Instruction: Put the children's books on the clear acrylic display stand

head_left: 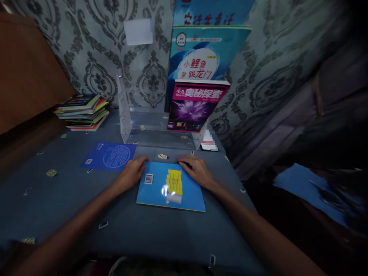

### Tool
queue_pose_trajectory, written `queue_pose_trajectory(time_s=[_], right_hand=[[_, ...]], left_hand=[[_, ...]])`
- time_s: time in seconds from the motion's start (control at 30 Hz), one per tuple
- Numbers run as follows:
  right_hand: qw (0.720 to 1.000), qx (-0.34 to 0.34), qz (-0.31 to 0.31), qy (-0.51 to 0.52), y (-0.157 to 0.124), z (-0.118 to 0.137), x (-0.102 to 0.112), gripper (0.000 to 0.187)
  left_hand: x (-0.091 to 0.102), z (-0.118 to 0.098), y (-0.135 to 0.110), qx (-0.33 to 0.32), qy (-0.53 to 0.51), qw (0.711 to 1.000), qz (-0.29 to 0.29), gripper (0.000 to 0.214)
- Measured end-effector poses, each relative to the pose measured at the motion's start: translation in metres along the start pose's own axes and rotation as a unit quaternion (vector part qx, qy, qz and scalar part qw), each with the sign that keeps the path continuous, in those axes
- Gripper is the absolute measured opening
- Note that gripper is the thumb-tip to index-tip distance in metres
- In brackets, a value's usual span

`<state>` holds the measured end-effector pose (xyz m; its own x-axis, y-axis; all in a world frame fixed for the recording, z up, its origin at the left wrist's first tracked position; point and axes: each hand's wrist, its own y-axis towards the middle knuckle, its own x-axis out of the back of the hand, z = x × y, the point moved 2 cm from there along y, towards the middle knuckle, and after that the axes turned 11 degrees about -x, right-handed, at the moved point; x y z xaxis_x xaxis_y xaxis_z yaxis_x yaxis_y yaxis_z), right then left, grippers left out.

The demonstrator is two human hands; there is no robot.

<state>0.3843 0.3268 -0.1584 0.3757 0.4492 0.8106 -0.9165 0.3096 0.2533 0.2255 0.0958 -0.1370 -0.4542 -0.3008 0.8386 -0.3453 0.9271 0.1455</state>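
A blue book (155, 191) with a barcode and a yellow patch on its cover lies flat on the table. My left hand (133, 172) rests beside the book's upper left corner, thumb near the edge and fingers stretched forward. Over the upper right edge lies my right hand (197, 170), fingers reaching past the book's far edge, with a gap between thumb and fingers. Neither hand is lifting the book. Left of my left hand, a darker blue book (110, 156) with a printed circle lies flat, partly under my wrist's line of sight.
Behind the hands stands a clear plastic rack (125, 111). On its right side are a purple book (194, 109), a teal book (224, 50) and another blue book (212, 11). A stack of books (86, 111) sits at the left back on the patterned tablecloth (71, 199).
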Motion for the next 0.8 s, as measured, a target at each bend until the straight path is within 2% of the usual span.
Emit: queue_pose_trajectory(time_s=[0.13,0.23,0.33,0.4,0.57,0.8], right_hand=[[0.998,-0.013,-0.016,-0.058,-0.010,0.004,0.004,0.031],[0.993,0.008,-0.035,-0.110,-0.020,0.022,0.004,0.031],[0.992,0.066,-0.013,-0.111,-0.030,0.047,-0.006,0.034],[0.991,0.079,0.013,-0.104,-0.034,0.059,-0.016,0.035],[0.991,0.068,0.067,-0.092,-0.039,0.065,-0.029,0.046],[0.991,0.040,0.095,-0.082,-0.036,0.065,-0.026,0.048]], left_hand=[[0.000,-0.010,0.006,-0.021,0.157,0.987,-0.001,0.029],[-0.009,-0.021,0.002,-0.056,0.257,0.965,0.008,0.029],[-0.024,-0.029,-0.004,-0.162,0.252,0.954,-0.010,0.032],[-0.031,-0.029,-0.007,-0.207,0.228,0.951,-0.030,0.035],[-0.039,-0.021,-0.011,-0.211,0.206,0.955,-0.028,0.041],[-0.034,-0.027,-0.006,-0.216,0.200,0.955,-0.026,0.040]])
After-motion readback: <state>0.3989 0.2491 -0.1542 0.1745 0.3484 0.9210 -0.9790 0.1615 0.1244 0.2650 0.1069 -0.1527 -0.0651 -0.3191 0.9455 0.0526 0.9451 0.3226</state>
